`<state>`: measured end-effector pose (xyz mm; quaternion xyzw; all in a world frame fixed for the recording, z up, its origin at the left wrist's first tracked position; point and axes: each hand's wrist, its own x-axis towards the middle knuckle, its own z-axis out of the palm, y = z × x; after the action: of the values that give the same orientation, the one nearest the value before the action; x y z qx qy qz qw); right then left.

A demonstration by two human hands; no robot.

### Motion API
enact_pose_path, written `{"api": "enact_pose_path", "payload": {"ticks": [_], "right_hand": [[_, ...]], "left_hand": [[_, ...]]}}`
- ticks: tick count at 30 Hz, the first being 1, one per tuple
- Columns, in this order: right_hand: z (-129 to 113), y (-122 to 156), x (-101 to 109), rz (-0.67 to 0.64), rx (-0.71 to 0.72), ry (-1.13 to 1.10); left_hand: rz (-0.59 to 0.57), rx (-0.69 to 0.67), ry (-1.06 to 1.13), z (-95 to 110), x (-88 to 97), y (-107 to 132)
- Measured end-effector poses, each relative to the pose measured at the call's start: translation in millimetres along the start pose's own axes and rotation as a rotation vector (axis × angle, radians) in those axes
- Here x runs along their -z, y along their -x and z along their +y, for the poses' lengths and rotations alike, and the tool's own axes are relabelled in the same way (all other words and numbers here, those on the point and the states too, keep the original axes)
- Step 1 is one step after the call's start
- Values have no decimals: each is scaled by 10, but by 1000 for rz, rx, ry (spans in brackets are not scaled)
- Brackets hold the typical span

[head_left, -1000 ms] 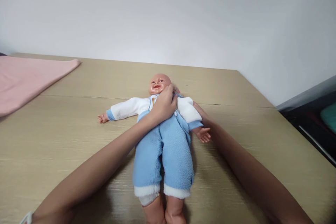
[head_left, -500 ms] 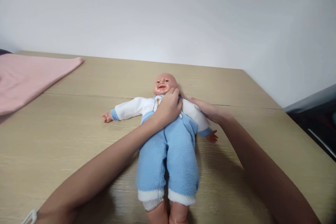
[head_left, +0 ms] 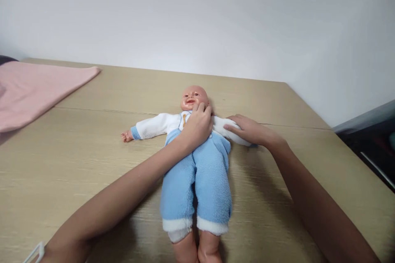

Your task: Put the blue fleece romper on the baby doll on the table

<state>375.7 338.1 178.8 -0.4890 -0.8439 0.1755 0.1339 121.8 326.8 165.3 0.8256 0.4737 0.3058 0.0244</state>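
Note:
A baby doll (head_left: 194,97) lies on its back on the table, head away from me and bare legs toward me. It wears light blue fleece overalls (head_left: 212,181) over a white top with blue cuffs. My left hand (head_left: 199,125) rests on the upper chest, its fingers curled at the collar just under the chin; the fingertips are partly hidden. Around the white sleeve (head_left: 222,125) on the right side, my right hand (head_left: 247,129) has its thumb on top and its fingers behind. The doll's hand on that side is hidden.
A pink cloth (head_left: 40,86) lies at the table's left back. The wooden table (head_left: 92,164) has a seam across it and meets a pale wall (head_left: 197,16). Beyond its right edge is a dark object (head_left: 379,160). A white band (head_left: 36,252) sits near my left wrist.
My right hand has moved from beside the doll's shoulder onto the sleeve and taken hold of it. That arm is now straighter and raised outward. My left hand stays at the collar.

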Motion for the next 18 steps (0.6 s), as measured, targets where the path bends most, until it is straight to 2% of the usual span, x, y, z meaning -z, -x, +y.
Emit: {"api": "enact_pose_path", "payload": {"ticks": [3, 4, 7, 9, 11, 13, 18], "right_hand": [[-270, 117, -33, 257, 107, 182], [-373, 180, -56, 298, 142, 198], [-595, 403, -187, 265, 209, 53], [-634, 534, -310, 239, 213, -89], [-603, 617, -425, 240, 192, -237], [-548, 647, -514, 237, 144, -428], [-472, 548, -702, 227, -132, -891]], "left_hand": [[29, -65, 66, 72, 141, 49], [40, -88, 95, 99, 202, 82], [38, -130, 174, 161, 380, 235], [-3, -147, 207, 165, 479, 372], [-31, -145, 237, 127, 557, 519], [-10, -113, 273, 44, 615, 668], [192, 95, 316, -292, 622, 1049]]}}
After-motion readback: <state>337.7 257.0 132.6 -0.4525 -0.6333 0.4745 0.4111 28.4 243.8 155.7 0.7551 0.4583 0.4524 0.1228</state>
